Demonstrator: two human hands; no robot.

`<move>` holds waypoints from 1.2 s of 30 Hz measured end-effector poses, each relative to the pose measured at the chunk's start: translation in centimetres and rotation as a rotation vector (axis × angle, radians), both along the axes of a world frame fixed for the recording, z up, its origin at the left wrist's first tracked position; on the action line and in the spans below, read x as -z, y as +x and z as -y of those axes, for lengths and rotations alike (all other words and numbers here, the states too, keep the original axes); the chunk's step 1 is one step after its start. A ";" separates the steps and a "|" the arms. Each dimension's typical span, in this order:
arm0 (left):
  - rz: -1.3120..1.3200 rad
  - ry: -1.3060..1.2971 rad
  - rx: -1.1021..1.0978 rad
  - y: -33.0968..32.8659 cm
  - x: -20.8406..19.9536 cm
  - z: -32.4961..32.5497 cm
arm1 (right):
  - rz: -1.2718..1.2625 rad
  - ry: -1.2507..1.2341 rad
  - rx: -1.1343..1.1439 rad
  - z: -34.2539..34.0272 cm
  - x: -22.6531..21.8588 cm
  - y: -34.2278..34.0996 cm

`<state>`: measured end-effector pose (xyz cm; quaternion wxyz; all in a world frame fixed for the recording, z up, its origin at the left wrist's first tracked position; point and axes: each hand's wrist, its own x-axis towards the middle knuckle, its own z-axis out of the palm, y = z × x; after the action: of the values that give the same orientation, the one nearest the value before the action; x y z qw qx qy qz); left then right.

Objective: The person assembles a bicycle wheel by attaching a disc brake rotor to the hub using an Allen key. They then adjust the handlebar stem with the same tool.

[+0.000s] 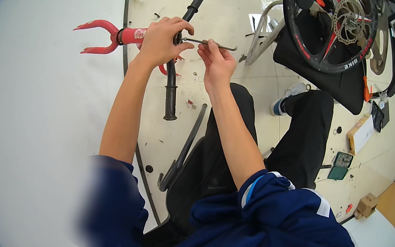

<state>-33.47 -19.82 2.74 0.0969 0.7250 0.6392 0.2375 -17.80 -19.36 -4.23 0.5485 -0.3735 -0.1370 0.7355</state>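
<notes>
My left hand [161, 40] is curled over the middle of a small black handlebar [170, 91], thumb and fingers around the stem area. Its palm hides most of that joint. To the left, a red bicycle fork [103, 38] sticks out past my wrist, its two prongs pointing left. Between the fingers of my right hand [218, 65] is a thin metal hex key [226, 47], pinched near its bent end. The key's far tip reaches the stem between my left thumb and fingers; whether it sits in a bolt is too small to tell.
A bicycle wheel with a disc rotor [350, 23] rests at the upper right on a black chair [317, 72]. An open green tool case [340, 166], a yellow-edged box [361, 134] and a cardboard box [366, 205] lie on the right. Small parts litter the tiled floor.
</notes>
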 end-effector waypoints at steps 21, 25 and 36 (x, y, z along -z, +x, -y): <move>0.018 -0.012 0.008 0.5 -0.7 0.0 | 0.014 -0.020 -0.069 -0.4 1.0 -0.5; 0.053 0.000 0.012 -0.2 0.1 -0.2 | -0.041 0.070 -0.081 -0.3 0.8 -0.2; 0.082 0.106 0.006 0.2 0.5 0.0 | -0.002 0.036 -0.032 -0.4 -1.8 -0.8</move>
<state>-33.30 -19.84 2.23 0.0852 0.7207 0.6190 0.3005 -18.55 -18.98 -2.45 0.5437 -0.3605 -0.1557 0.7418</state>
